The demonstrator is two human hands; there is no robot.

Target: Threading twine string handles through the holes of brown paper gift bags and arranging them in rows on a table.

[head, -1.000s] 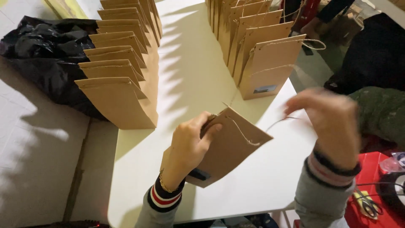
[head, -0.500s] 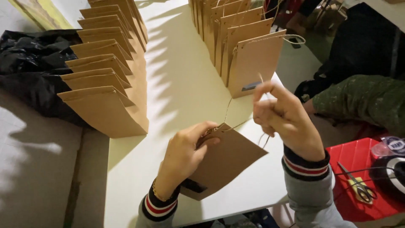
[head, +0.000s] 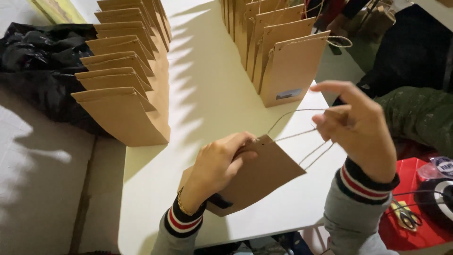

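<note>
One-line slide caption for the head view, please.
Left hand grips a flat brown paper bag on a white table while right hand pulls its twine taut.

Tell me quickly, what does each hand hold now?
Left hand: closed on the flat brown paper bag.
Right hand: pinching the thin twine string.

We note that the left hand (head: pixel 218 164) covers the near corner of the flat brown paper bag (head: pixel 257 175). Both rows of standing brown paper bags (head: pixel 123 85) run off the top edge. The crumpled black plastic sheet (head: pixel 40 56) is cut by the left edge. The scissors (head: pixel 406 216) beside the red box (head: pixel 415 231) are too small to judge.
</note>
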